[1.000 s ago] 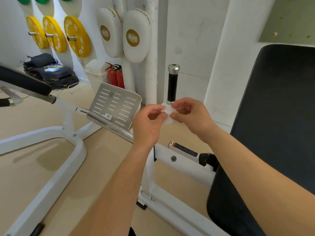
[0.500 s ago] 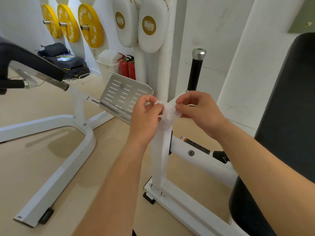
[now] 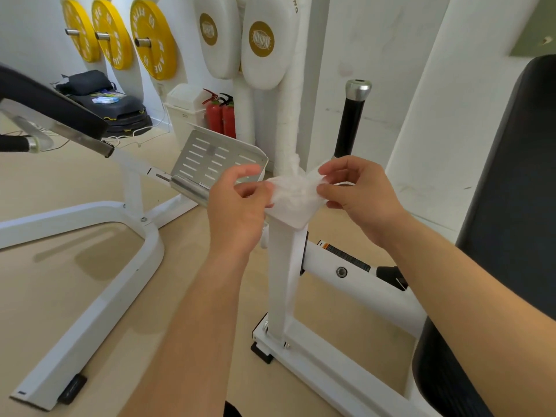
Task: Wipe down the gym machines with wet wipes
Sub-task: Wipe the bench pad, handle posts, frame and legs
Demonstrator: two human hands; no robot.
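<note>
The job looks barely begun: the wet wipe (image 3: 293, 192) is a crumpled white wad held in the air between both hands, and I judge it is being teased open rather than put to work. The left hand (image 3: 237, 206) pinches its left edge between thumb and fingers (image 3: 240, 173); the right hand (image 3: 358, 191) pinches the upper right corner between thumb and forefinger, its other fingers loosely curled. The wipe hangs right at the top of the machine's white post (image 3: 284, 266); whether it touches the cap I cannot tell. Nothing shows which surfaces are already clean, so the post, the black handle (image 3: 350, 124) behind it, the black pad (image 3: 511, 206) to the right and the slotted footplate (image 3: 210, 158) to the left all seem left to do. Pulled between the hands, the wipe's long axis runs roughly level, left to right across the view, with one corner peaking up toward the right hand; bunched as it is, it has no clear facing.
</note>
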